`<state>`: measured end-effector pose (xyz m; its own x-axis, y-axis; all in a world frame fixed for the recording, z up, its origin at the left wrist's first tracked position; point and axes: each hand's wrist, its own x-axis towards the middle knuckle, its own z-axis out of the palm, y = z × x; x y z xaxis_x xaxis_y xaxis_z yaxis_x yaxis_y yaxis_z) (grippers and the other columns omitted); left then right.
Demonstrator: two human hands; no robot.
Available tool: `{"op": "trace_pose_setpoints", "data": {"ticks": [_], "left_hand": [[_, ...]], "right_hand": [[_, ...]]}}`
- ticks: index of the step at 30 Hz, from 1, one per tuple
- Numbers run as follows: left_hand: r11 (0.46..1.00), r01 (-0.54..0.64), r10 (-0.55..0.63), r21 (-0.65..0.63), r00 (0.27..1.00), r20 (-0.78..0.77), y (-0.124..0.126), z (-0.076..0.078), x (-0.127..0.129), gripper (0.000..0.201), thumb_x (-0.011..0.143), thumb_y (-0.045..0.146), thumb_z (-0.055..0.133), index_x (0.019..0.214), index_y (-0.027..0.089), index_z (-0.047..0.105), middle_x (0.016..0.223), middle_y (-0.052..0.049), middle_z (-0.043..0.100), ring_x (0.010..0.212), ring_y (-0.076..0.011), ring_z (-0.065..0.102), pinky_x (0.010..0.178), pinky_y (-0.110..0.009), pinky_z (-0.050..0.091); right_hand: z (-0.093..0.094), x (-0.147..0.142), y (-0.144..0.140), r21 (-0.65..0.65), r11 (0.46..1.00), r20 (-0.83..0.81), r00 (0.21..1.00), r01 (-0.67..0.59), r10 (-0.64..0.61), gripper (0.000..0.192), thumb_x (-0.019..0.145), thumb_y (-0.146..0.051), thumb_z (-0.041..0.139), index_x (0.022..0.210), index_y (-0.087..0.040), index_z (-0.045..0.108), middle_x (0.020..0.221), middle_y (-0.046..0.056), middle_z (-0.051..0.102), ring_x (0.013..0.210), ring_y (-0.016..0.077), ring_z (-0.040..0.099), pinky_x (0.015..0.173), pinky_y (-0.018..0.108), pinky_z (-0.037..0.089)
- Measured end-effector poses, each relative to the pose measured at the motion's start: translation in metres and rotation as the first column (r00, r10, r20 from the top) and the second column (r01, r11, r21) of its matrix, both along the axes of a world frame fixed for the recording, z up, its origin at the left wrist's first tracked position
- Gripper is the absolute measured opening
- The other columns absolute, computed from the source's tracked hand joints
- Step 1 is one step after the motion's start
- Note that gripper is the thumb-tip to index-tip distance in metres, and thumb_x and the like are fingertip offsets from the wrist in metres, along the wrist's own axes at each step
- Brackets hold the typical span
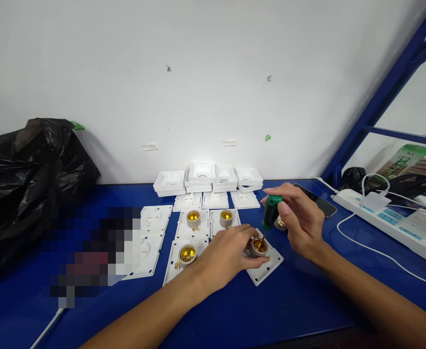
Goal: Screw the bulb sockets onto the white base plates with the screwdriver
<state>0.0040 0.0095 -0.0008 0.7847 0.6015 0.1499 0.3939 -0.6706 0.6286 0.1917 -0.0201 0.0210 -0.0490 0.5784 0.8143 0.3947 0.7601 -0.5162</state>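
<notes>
My right hand (pixel 302 220) grips a green and black screwdriver (pixel 271 212) by its handle, and the shaft points down into a round lamp socket (pixel 258 247) with a brassy inside. That socket sits on a square white plate (pixel 267 271), turned at an angle on the table. Fingers of my left hand (pixel 231 249) are closed around the socket's rim. Left of my hands, more sockets stand on white plates, among them a near socket (pixel 188 254) and a far socket (pixel 193 217). Another socket (pixel 280 223) is partly hidden behind my right hand.
White box-like covers (pixel 202 172) are stacked along the wall, with bare white plates (pixel 155 242) at left. A phone (pixel 317 201) and a power strip (pixel 391 215) with white cables lie to the right. A black bag (pixel 34 179) bulges at far left, beside a blurred patch.
</notes>
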Motion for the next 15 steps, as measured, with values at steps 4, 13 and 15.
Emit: {"op": "trace_pose_setpoints", "data": {"ticks": [4, 13, 15], "left_hand": [[1.000, -0.009, 0.009, -0.005, 1.000, 0.004, 0.0000, -0.0003, 0.0000, 0.035, 0.085, 0.050, 0.075, 0.102, 0.021, 0.067, 0.095, -0.002, 0.068, 0.079, -0.0187, 0.063, 0.064, -0.029, 0.042], [1.000, -0.005, 0.005, 0.004, 1.000, -0.010, -0.0004, 0.0005, 0.0007, 0.032, 0.086, 0.050, 0.074, 0.097, 0.021, 0.066, 0.091, -0.001, 0.066, 0.077, -0.0179, 0.062, 0.064, -0.029, 0.041], [1.000, -0.003, 0.003, 0.017, 1.000, -0.011, -0.0003, 0.0004, 0.0007, 0.033, 0.087, 0.051, 0.074, 0.097, 0.021, 0.065, 0.091, 0.000, 0.066, 0.078, -0.0183, 0.062, 0.065, -0.029, 0.041]], "right_hand": [[0.0016, -0.0005, -0.0007, 0.009, 1.000, 0.009, 1.000, -0.007, 0.007, 0.027, 0.099, -0.023, 0.054, 0.122, -0.029, 0.067, 0.100, 0.005, 0.067, 0.092, 0.0210, 0.065, 0.075, 0.040, 0.055], [0.0059, -0.0010, 0.0005, -0.031, 1.000, 0.034, 0.999, 0.001, 0.000, 0.028, 0.102, -0.022, 0.049, 0.124, -0.028, 0.067, 0.097, 0.005, 0.065, 0.088, 0.0186, 0.061, 0.072, 0.037, 0.050], [0.0061, -0.0010, 0.0017, -0.015, 1.000, 0.015, 1.000, 0.017, -0.016, 0.023, 0.098, -0.022, 0.057, 0.117, -0.028, 0.068, 0.092, 0.003, 0.061, 0.084, 0.0180, 0.059, 0.069, 0.036, 0.049]]}}
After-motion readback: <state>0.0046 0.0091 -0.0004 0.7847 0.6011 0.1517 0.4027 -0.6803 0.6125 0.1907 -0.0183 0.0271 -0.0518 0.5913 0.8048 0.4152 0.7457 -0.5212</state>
